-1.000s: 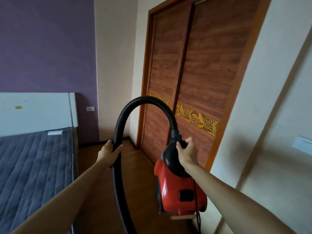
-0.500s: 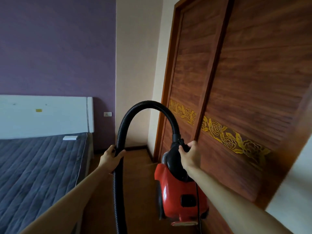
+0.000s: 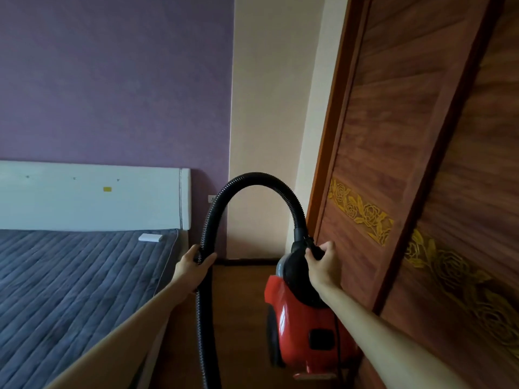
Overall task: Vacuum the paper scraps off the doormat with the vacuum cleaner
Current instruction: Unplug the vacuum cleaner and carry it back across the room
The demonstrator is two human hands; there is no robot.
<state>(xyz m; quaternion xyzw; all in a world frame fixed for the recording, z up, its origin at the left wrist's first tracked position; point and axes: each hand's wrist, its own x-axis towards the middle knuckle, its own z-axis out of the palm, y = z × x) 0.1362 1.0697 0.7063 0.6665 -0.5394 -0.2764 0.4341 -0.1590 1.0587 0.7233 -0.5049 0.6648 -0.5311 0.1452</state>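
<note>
Red plastic and black hose fill the middle of the head view: the vacuum cleaner (image 3: 303, 332) hangs in the air above the wooden floor (image 3: 241, 304), carried by its top. The right hand (image 3: 323, 262) has it, grip wrapped tight round the black handle at the top of the body, just where the hose (image 3: 252, 178) plugs in. Its fingers are curled over the handle and the forearm reaches out from the lower right. The red body hangs directly below that grip, its rear end toward the camera.

Over to the left hand (image 3: 193, 266): its grip is closed round the hose partway along, thumb on one side, fingers on the other. Between the two grips the hose arches up in a high loop, and below the left grip it drops straight down and out of the frame. The left forearm comes in from the lower left, crossing the edge of the bed (image 3: 70, 290) with its grey quilted cover. A small white object (image 3: 150, 237) lies on that cover near the white headboard (image 3: 84, 203). Wooden wardrobe doors (image 3: 393, 136) with gold carved roses stand just to the right of the vacuum cleaner.
</note>
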